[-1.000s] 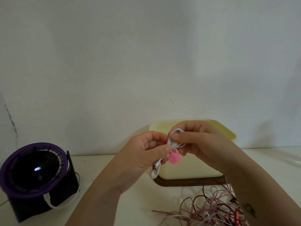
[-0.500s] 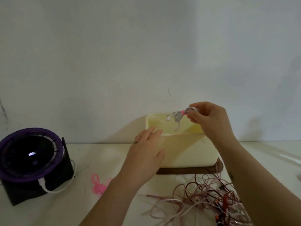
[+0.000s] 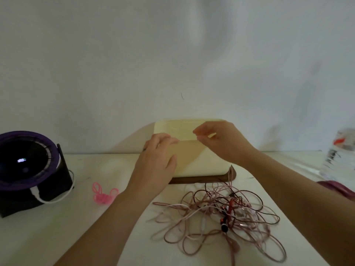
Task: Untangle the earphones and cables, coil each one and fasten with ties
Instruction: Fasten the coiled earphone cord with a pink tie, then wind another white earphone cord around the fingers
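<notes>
The left hand (image 3: 155,164) is resting open-gripped against the pale yellow rounded box (image 3: 209,166), the right hand (image 3: 217,141) hanging empty, loose-gripped, above it — most work seemingly remaining, tangled pink-and-maroon cables (image 3: 221,214) sprawling before it.

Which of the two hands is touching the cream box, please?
The left hand lies flat on the front of the cream box, fingers at its rim; the right hand hovers above its opening, holding nothing.
</notes>
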`<move>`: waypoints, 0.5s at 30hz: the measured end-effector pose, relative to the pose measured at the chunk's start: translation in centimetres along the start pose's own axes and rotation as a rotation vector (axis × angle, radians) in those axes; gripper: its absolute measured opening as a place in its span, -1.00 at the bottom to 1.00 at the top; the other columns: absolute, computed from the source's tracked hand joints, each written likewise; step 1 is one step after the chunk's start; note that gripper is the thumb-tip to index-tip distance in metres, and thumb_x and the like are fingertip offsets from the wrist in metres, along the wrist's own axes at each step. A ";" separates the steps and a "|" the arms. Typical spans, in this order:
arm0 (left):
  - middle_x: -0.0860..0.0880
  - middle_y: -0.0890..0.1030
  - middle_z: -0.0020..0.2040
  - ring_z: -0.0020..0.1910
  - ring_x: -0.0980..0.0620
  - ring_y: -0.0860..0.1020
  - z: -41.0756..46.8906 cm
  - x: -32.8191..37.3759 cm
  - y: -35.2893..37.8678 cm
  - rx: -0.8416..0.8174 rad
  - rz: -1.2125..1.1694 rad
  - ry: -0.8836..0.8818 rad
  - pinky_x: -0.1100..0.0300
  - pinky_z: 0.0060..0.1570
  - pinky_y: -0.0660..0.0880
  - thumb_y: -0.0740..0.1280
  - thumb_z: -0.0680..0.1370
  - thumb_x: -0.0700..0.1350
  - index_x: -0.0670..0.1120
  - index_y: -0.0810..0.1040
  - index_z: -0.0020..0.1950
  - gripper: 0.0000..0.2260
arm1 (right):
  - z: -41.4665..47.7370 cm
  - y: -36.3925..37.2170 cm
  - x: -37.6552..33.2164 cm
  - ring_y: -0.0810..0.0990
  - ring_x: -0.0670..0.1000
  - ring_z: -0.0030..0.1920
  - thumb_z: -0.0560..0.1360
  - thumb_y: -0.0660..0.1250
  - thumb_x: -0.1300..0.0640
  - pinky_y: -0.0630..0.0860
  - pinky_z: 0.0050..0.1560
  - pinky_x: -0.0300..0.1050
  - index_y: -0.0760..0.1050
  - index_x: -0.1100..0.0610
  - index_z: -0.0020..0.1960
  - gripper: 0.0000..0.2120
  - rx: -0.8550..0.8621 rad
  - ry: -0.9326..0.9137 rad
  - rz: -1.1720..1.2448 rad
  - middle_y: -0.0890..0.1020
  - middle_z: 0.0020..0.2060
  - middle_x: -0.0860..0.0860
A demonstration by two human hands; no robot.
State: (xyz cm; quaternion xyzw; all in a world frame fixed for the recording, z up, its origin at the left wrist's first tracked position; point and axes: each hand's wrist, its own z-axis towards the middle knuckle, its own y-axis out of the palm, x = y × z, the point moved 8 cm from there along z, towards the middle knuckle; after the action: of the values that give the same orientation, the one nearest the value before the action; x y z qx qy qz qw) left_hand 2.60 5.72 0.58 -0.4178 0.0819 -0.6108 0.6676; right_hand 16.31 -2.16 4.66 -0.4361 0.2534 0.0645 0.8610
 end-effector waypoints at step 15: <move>0.16 0.56 -0.18 -0.24 0.26 0.48 -5.7 0.0 5.3 -0.631 -0.048 0.014 0.41 -0.23 0.35 0.27 0.56 -0.14 0.10 0.53 -0.10 -0.86 | -11.1 7.0 2.5 0.52 -0.02 0.04 0.47 0.29 0.14 0.49 0.06 -0.12 0.52 -0.04 0.23 -0.66 -0.808 -0.115 -0.469 0.57 0.07 -0.04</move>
State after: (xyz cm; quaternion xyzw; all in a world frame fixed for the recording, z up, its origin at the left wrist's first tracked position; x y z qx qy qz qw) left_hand 2.98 2.62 -6.58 -0.6019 0.2620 -0.5738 0.4897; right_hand 11.93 -6.83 -7.02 -0.7775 0.0544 -0.0141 0.6264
